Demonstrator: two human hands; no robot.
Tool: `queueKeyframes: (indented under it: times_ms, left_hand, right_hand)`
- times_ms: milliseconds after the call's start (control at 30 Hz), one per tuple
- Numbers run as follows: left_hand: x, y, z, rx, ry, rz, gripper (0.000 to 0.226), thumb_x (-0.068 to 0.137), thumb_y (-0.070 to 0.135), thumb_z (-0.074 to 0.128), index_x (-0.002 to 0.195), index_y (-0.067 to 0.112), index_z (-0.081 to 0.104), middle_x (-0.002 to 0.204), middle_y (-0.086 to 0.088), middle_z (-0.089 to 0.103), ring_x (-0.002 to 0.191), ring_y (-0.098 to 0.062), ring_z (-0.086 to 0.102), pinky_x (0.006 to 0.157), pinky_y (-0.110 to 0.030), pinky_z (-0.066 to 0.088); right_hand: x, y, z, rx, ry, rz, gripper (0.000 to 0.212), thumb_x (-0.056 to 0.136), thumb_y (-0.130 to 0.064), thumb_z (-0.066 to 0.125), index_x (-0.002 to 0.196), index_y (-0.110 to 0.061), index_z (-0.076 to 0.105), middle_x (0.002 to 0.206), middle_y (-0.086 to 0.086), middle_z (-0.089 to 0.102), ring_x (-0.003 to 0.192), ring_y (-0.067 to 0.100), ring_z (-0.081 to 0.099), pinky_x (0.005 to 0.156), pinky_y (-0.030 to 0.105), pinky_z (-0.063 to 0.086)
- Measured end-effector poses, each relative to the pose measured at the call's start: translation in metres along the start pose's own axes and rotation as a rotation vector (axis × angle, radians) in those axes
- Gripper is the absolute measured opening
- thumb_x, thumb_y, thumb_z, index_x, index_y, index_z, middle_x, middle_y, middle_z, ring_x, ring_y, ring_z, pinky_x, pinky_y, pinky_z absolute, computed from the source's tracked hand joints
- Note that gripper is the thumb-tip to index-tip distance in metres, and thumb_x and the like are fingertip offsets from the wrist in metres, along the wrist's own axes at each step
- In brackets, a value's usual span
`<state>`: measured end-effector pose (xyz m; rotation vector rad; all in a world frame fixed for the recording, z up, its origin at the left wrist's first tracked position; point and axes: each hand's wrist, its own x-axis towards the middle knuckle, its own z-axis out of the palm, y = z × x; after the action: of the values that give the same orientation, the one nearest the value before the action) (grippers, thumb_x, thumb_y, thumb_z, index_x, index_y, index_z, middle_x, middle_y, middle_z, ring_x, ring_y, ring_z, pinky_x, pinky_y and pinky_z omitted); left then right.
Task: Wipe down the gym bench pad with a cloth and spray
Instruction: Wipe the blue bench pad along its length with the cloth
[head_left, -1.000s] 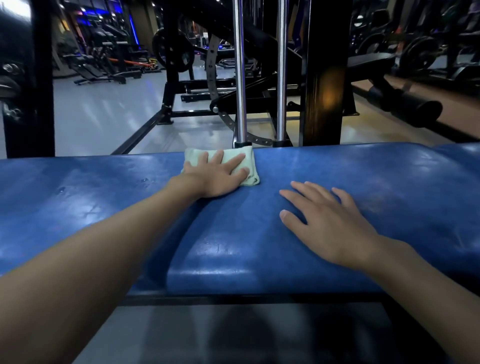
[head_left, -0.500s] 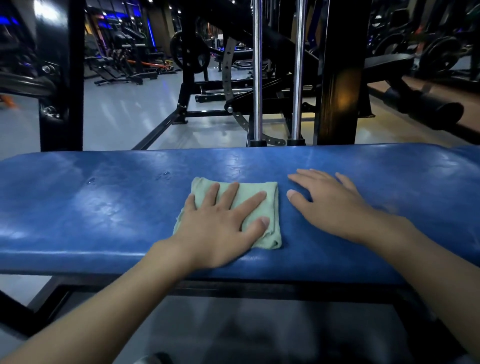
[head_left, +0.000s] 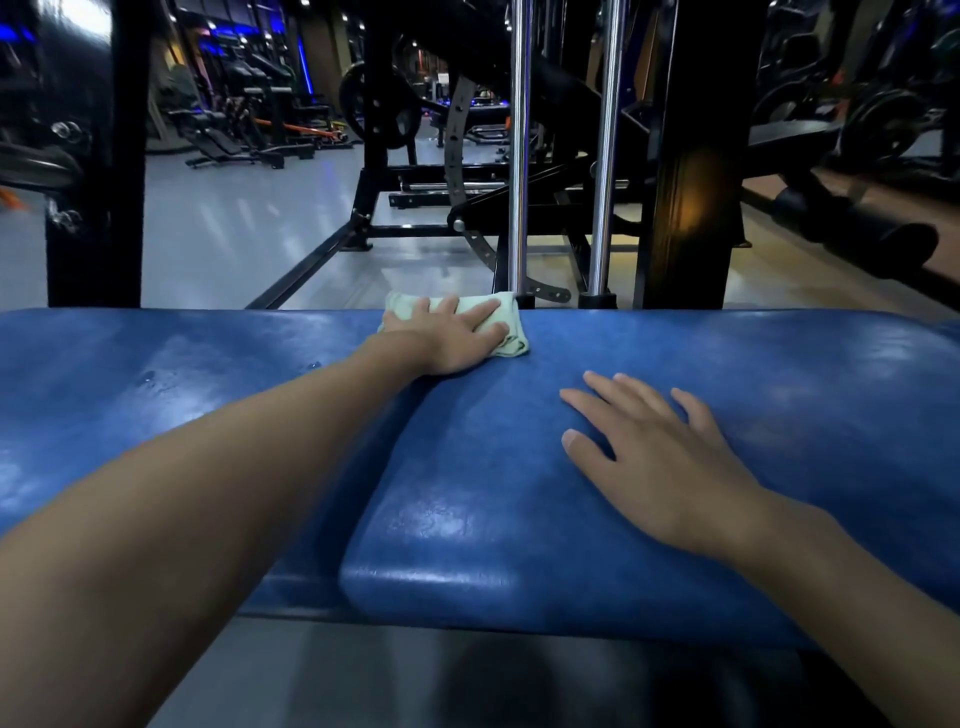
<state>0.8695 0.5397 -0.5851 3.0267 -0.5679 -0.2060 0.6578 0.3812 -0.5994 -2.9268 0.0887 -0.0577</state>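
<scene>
The blue gym bench pad (head_left: 727, 364) stretches across the whole view, its surface shiny with a few wet drops at the left. A folded pale green cloth (head_left: 506, 317) lies at the pad's far edge. My left hand (head_left: 457, 335) presses flat on the cloth with straight fingers. Spread flat, my right hand (head_left: 660, 457) rests on the pad nearer to me, to the right of the cloth. No spray bottle is in view.
Two chrome guide rods (head_left: 519, 156) and a black upright post (head_left: 685, 182) stand just behind the pad's far edge. Another black post (head_left: 93, 156) rises at the left. Gym machines and grey floor (head_left: 234, 234) lie beyond.
My left hand has pushed the cloth from the pad's near half out to its far edge. My right hand has stayed flat on the pad to the right.
</scene>
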Motion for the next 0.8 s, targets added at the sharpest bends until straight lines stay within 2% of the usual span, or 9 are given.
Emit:
queueKeyframes:
  times_ms: [133, 367, 500, 633, 700, 800]
  left_hand:
    - [-0.031, -0.002, 0.007, -0.006, 0.017, 0.04, 0.061, 0.09, 0.074, 0.012, 0.149, 0.061, 0.002, 0.167, 0.005, -0.001, 0.153, -0.028, -0.006, 0.117, -0.062, -0.003]
    - [-0.159, 0.002, 0.03, 0.039, 0.067, 0.154, 0.058, 0.092, 0.073, 0.01, 0.147, 0.062, -0.003, 0.167, 0.008, -0.004, 0.152, -0.022, -0.006, 0.119, -0.058, 0.001]
    - [-0.215, 0.004, 0.038, 0.074, 0.098, 0.152, 0.073, 0.074, 0.078, -0.01, 0.145, 0.063, -0.012, 0.167, 0.009, -0.008, 0.153, -0.024, -0.008, 0.119, -0.057, 0.002]
    - [-0.217, 0.001, 0.038, 0.046, 0.093, 0.15, 0.075, 0.068, 0.079, -0.011, 0.142, 0.066, -0.014, 0.166, 0.01, -0.008, 0.152, -0.022, -0.009, 0.119, -0.057, 0.002]
    - [-0.2, -0.001, 0.034, 0.038, 0.083, 0.15, 0.075, 0.07, 0.081, -0.007, 0.143, 0.066, -0.01, 0.167, 0.01, -0.005, 0.152, -0.021, -0.008, 0.119, -0.058, 0.003]
    - [-0.16, -0.006, 0.027, 0.03, 0.051, 0.141, 0.061, 0.086, 0.08, 0.009, 0.145, 0.066, -0.003, 0.167, 0.01, -0.003, 0.152, -0.021, -0.006, 0.119, -0.059, 0.0]
  right_hand:
    - [0.0, 0.0, 0.001, 0.01, 0.002, 0.002, 0.057, 0.097, -0.056, 0.016, 0.153, -0.043, 0.017, 0.164, -0.018, 0.003, 0.15, 0.004, -0.004, 0.121, 0.047, -0.002]
    - [-0.003, -0.003, -0.004, 0.024, -0.029, 0.015, 0.056, 0.1, -0.055, 0.018, 0.154, -0.042, 0.017, 0.164, -0.018, 0.003, 0.15, 0.004, -0.004, 0.121, 0.046, -0.003]
    - [0.0, -0.005, -0.012, -0.003, -0.094, 0.03, 0.056, 0.101, -0.055, 0.021, 0.154, -0.04, 0.018, 0.165, -0.015, 0.005, 0.15, 0.007, -0.001, 0.121, 0.049, -0.003]
    - [0.011, -0.011, -0.016, 0.061, 0.01, -0.007, 0.052, 0.102, -0.052, 0.026, 0.151, -0.037, 0.03, 0.162, -0.014, 0.02, 0.15, 0.007, 0.01, 0.121, 0.047, -0.002]
    - [0.015, -0.015, -0.01, 0.066, -0.028, -0.025, 0.054, 0.101, -0.054, 0.022, 0.153, -0.039, 0.023, 0.163, -0.016, 0.013, 0.15, 0.005, 0.004, 0.121, 0.047, -0.004]
    - [0.018, -0.012, 0.001, -0.009, -0.064, -0.043, 0.057, 0.1, -0.057, 0.017, 0.155, -0.041, 0.014, 0.164, -0.016, 0.002, 0.15, 0.005, -0.005, 0.121, 0.049, -0.006]
